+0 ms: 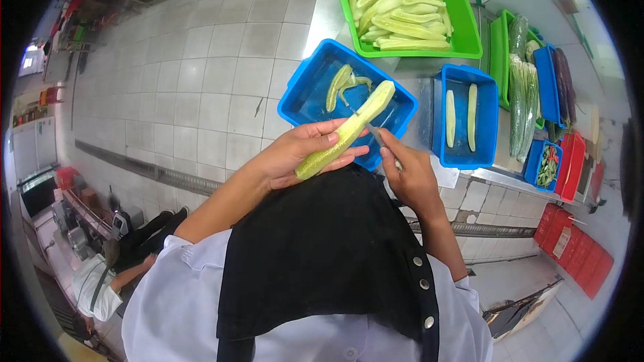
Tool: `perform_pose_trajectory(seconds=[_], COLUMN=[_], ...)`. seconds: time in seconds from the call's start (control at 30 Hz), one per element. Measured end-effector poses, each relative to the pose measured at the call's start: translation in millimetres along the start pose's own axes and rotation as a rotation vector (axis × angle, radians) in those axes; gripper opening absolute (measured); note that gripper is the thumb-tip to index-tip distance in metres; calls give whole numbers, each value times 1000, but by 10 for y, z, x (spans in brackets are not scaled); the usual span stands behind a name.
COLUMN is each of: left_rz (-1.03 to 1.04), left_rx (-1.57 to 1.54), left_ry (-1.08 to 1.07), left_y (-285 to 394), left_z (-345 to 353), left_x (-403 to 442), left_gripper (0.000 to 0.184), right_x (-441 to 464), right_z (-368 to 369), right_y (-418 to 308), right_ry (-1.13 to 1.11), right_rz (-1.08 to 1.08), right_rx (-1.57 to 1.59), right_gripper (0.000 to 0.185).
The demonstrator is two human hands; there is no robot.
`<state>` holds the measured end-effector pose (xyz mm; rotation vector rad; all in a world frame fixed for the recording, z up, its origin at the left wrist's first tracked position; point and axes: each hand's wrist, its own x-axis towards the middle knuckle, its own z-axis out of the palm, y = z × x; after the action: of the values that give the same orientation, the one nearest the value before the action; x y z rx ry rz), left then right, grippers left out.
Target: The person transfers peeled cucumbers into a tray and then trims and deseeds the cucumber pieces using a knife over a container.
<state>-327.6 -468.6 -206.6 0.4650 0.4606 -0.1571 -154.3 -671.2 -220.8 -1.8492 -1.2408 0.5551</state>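
Note:
My left hand (pixel 305 151) is wrapped round a long pale-green cucumber (pixel 347 135), thumb on top and fingers beneath. Most of its skin is off; the near end is darker green. In my right hand (pixel 412 177) is a slim knife (pixel 377 137), its blade against the cucumber and partly hidden by it. The cucumber's far end hangs over a blue tub (pixel 302 104). Pale strips and soft-looking pieces (pixel 341 84) lie in that tub.
A green tub (pixel 416 52) piled with peeled cucumber lengths stands behind. To the right, a smaller blue tub (pixel 461 155) holds two pieces. Further right are wrapped vegetables (pixel 523 107), dark purple aubergines (pixel 563 87) and a red crate (pixel 573 248). Another person (pixel 97 288) is at lower left.

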Motion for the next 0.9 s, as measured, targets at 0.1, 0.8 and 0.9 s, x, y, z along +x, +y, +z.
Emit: perform_pose_trajectory(seconds=[0.1,0.8,0.9], left_rz=[-18,7,8], left_rx=[-32,-13,-36], left_ry=[37,11,5], left_y=[-10,-26,-38], left_z=[-6,36,17], left_x=[-1,9,11], left_gripper=[65,62,61], right_x=[-4,-44,-47], right_z=[22,38,21], right_y=[-41,-59,-66], right_ry=[-6,6,-19], right_rz=[-12,-3,23], right_rx=[-14,-31,-14], right_gripper=[32,30,31])
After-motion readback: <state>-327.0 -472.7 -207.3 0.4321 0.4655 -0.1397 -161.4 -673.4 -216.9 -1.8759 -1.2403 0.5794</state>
